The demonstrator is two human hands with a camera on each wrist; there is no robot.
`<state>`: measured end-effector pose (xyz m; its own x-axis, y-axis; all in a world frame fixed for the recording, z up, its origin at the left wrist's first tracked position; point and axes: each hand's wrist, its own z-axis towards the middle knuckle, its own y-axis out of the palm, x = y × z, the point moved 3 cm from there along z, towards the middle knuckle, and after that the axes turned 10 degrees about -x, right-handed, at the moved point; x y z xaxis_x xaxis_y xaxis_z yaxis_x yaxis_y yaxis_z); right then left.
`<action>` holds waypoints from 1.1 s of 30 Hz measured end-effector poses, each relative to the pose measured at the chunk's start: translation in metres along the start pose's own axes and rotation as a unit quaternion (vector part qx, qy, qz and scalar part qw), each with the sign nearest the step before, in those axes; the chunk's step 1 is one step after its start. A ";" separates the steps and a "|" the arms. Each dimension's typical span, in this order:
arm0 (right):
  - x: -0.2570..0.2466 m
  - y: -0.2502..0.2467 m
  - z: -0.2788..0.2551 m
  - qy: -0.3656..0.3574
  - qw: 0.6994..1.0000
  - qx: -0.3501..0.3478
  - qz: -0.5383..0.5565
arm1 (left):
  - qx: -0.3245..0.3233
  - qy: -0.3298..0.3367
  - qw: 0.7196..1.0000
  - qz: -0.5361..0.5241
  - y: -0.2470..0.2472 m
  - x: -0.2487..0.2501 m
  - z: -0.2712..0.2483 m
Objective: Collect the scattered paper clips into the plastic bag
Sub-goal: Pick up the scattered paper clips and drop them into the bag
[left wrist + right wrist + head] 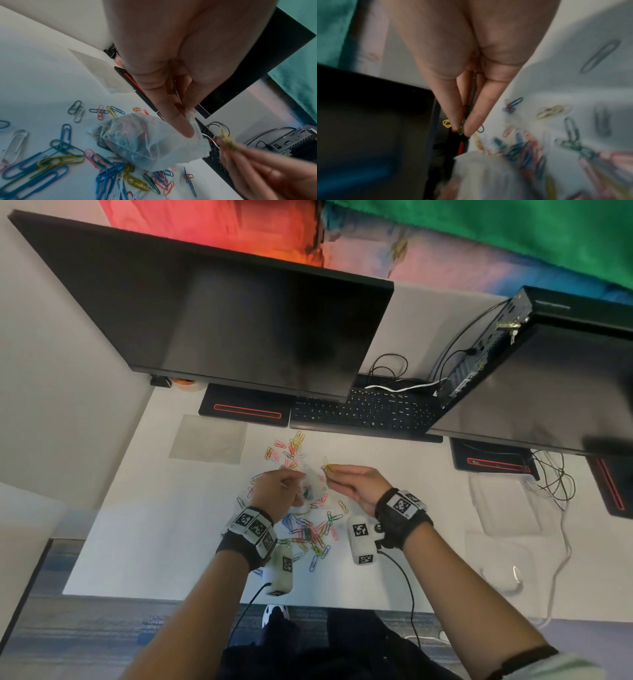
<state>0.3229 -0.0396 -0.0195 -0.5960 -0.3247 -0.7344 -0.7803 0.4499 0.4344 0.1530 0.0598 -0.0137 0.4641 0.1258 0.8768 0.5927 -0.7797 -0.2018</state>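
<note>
My left hand (pixel 279 487) pinches the top edge of a small clear plastic bag (pixel 147 140), which hangs over the white desk with several coloured clips inside. My right hand (pixel 346 479) is just right of the bag's mouth and pinches a small bunch of paper clips (pixel 328 468), yellow ones sticking out. In the right wrist view, thumb and fingers (pixel 474 121) squeeze green, red and yellow clips (pixel 460 132) above the bag (pixel 481 173). Loose coloured paper clips (pixel 310 534) lie scattered below and between my hands, with more (pixel 287 448) farther back near the keyboard.
A black keyboard (pixel 366 412) and two dark monitors (pixel 219 330) stand at the back of the white desk (pixel 154 542). A flat clear sleeve (pixel 208 438) lies at back left. Cables (pixel 551 477) and a small computer box (pixel 486 344) crowd the right side.
</note>
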 end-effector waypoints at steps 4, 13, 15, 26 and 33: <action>0.006 0.025 0.002 0.030 0.971 0.003 -0.238 | 0.002 0.001 1.000 0.009 0.003 0.004 -0.001; 0.006 0.054 0.007 -0.027 0.784 0.011 -0.621 | -0.001 0.001 1.000 0.009 0.004 0.004 -0.003; 0.007 0.054 0.006 -0.005 0.784 -0.029 -0.621 | 0.004 0.002 1.000 0.013 0.001 0.006 -0.005; 0.017 -0.030 0.016 0.038 0.828 0.146 -0.540 | 0.077 0.024 0.997 0.017 -0.038 0.017 -0.015; 0.073 0.006 0.039 0.016 0.711 -0.027 -0.703 | 0.120 0.045 0.992 0.019 -0.068 0.021 -0.024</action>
<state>0.2817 -0.0279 -0.0912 0.7764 -0.4408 -0.4504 -0.6145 -0.3705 -0.6965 0.1068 0.1014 0.0291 0.4353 0.0347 0.8996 0.7201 -0.6132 -0.3248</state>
